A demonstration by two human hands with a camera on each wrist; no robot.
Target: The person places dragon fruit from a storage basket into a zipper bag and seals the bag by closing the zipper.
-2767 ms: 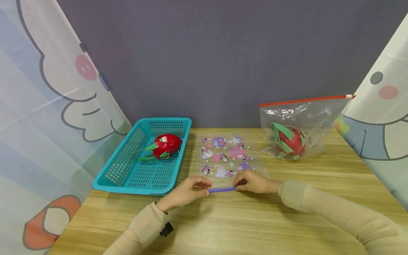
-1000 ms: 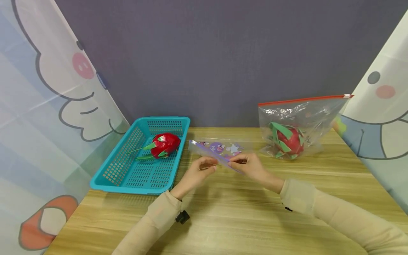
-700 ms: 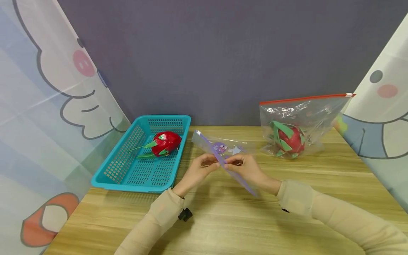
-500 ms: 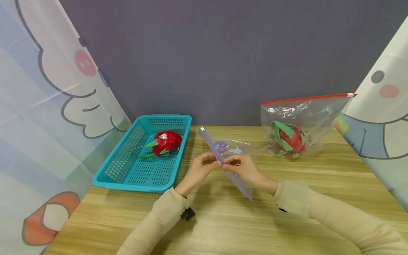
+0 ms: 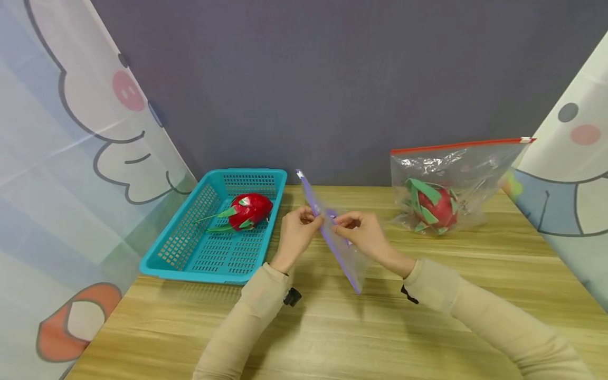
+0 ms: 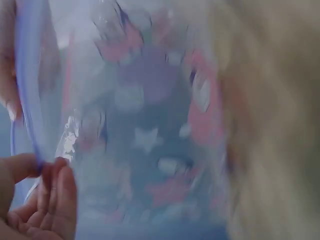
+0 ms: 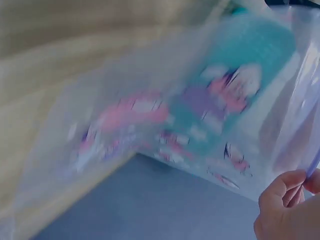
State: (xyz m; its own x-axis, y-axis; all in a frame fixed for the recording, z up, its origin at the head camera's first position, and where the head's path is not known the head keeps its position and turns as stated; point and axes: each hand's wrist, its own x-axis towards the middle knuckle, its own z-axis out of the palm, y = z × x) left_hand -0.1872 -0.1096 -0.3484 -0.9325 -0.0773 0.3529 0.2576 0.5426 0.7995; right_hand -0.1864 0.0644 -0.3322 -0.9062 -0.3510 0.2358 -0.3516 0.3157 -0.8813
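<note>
**A:** ok so what's actually being held here?

**B:** A printed zip bag [image 5: 334,240] with a purple zip strip is held up off the surface [image 5: 332,327], edge-on to the head camera. The strip is pinched by both hands near its middle. The left hand [image 5: 295,232] has thumb and fingers curled onto the strip from one side, and the right hand [image 5: 357,236] is pinched onto it from the other, just beside the left. The strip is tilted, with one end raised beyond the hands and the other end hung down toward the sleeves.

**A:** can the grip be seen from the wrist cams at all?

**B:** Sort of, both are blurry. In the left wrist view the fingertips [image 6: 55,185] are seen closed on the purple edge, with the cartoon print [image 6: 150,125] filling the rest. In the right wrist view only curled fingers [image 7: 282,192] at the corner are made out, with the bag's film [image 7: 200,115] stretched away from them.

**A:** and what's around the hands?

**B:** Out past the left hand, a teal basket [image 5: 190,253] is set on the surface with a red dragon fruit [image 5: 248,209] laid in it. Beyond the right hand, well apart, a clear bag with a red zip [image 5: 467,163] is stood up, and a second dragon fruit [image 5: 434,207] is enclosed in it.
</note>
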